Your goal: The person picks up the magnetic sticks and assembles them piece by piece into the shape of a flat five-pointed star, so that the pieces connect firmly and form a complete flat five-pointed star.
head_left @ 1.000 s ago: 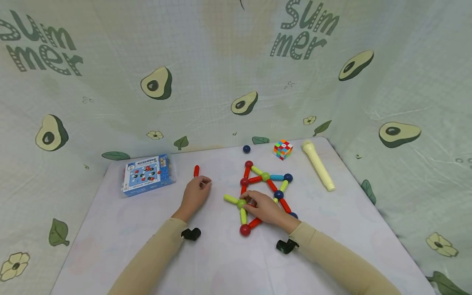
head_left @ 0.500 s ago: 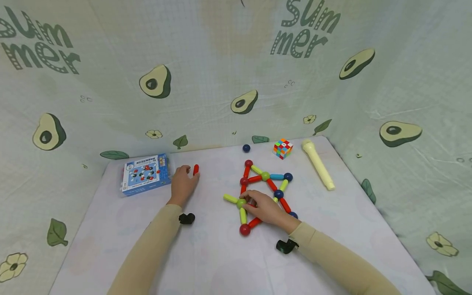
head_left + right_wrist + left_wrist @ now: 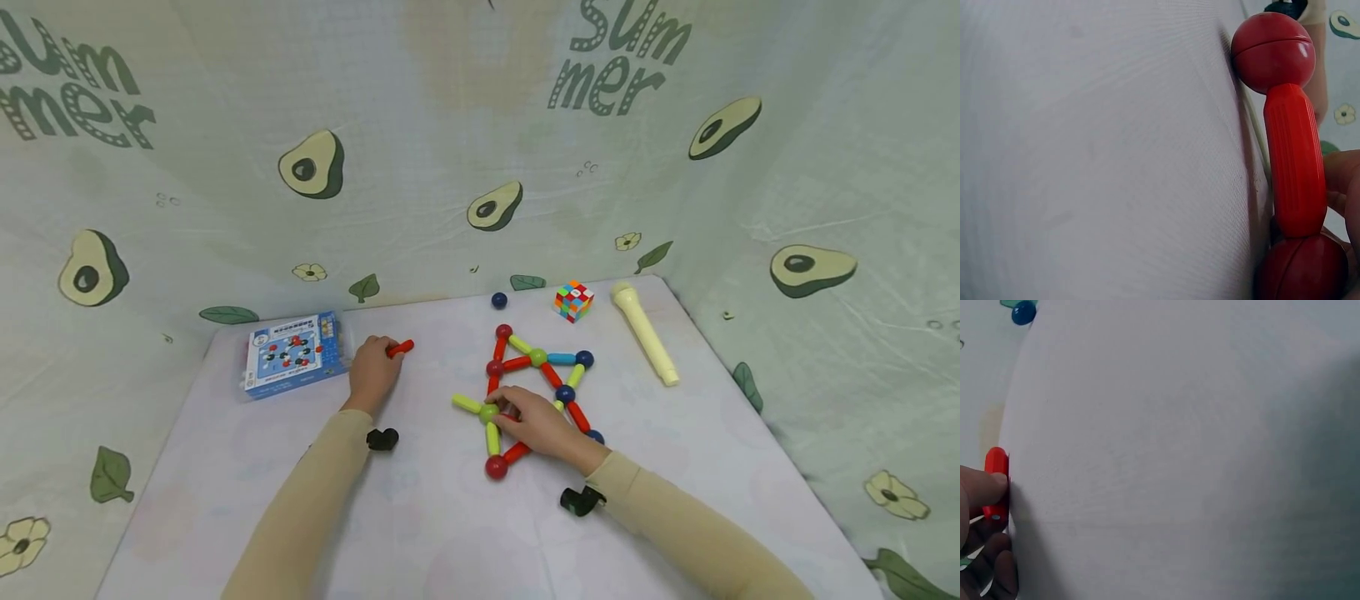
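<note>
My left hand [image 3: 372, 372] pinches a loose red magnetic rod [image 3: 401, 348] between thumb and fingers, beside the blue box. The left wrist view shows the thumb laid across this red rod [image 3: 997, 456], close over the tabletop. My right hand [image 3: 542, 423] holds a light green ball [image 3: 489, 414] on the left side of a magnetic rod-and-ball shape, its thumb and forefinger curled at the ball. Part of the shape is hidden under that hand. In the right wrist view, a red rod [image 3: 1295, 159] joins two red balls, with the right hand's fingers behind it.
A blue toy box [image 3: 292, 354] lies at the back left. Along the back are a loose dark blue ball [image 3: 499, 301] and a puzzle cube [image 3: 573, 302]. A pale yellow microphone-shaped stick [image 3: 645, 333] lies at right. Printed cloth hangs behind the table.
My left hand has moved left to the loose red rod, taken hold of it and turned it from upright in view to slanting sideways. The right hand has stayed at the shape.
</note>
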Demonstrator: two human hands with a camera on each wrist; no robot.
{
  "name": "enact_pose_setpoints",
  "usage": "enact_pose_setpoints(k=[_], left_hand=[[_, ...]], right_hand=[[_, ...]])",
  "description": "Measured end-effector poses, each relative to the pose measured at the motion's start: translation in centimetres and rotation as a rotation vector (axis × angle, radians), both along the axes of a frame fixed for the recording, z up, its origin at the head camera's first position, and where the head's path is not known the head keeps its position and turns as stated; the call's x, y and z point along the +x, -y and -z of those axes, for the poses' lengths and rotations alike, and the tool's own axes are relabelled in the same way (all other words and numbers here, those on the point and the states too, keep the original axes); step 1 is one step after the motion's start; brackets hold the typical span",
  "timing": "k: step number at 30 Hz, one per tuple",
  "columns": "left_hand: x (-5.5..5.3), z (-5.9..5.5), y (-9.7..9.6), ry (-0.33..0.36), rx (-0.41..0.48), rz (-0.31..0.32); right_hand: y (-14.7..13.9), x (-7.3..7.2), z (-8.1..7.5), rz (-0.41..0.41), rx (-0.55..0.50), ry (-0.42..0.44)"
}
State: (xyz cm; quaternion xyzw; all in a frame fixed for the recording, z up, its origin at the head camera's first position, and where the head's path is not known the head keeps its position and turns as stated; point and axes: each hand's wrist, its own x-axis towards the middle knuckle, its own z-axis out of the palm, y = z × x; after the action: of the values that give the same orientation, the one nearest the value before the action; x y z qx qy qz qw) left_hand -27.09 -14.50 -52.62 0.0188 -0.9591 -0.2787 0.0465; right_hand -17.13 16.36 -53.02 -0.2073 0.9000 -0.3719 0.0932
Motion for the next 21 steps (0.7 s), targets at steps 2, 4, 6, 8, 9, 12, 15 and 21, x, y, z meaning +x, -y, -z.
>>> enact_pose_setpoints(k=[2, 4, 6, 8, 9, 12, 15, 21], left_hand=[[0.1, 0.2, -0.2, -0.013, -0.006, 0.043], [0.1, 0.6, -0.5, -0.024, -0.019, 0.092], [0.3, 0.8, -0.9, -0.028, -0.027, 0.136], [0.5, 0.9, -1.6, -0.021, -0.017, 0.181], [0.7, 0.9, -2.0, -0.010, -0.008, 0.204], [1.1, 0.8, -3.4, 0.030, 0.016, 0.266], [1.4, 0.8, -4.7, 0.056, 0.013, 0.317], [1.9, 0.5, -6.5, 0.069, 0.037, 0.373]], right_hand=[[0.0, 0.0, 0.0, 0.004, 0.008, -0.002], [0.0, 0.0, 0.0, 0.006, 0.009, -0.002], [0.0, 0.0, 0.0, 0.006, 0.007, -0.005], [0.1, 0.0, 0.0, 0.007, 0.007, -0.005], [0.1, 0.0, 0.0, 0.008, 0.007, -0.004], [0.1, 0.1, 0.0, 0.011, 0.007, -0.003], [0.0, 0.1, 0.1, 0.010, 0.003, -0.004], [0.0, 0.1, 0.0, 0.003, 0.001, -0.005]])
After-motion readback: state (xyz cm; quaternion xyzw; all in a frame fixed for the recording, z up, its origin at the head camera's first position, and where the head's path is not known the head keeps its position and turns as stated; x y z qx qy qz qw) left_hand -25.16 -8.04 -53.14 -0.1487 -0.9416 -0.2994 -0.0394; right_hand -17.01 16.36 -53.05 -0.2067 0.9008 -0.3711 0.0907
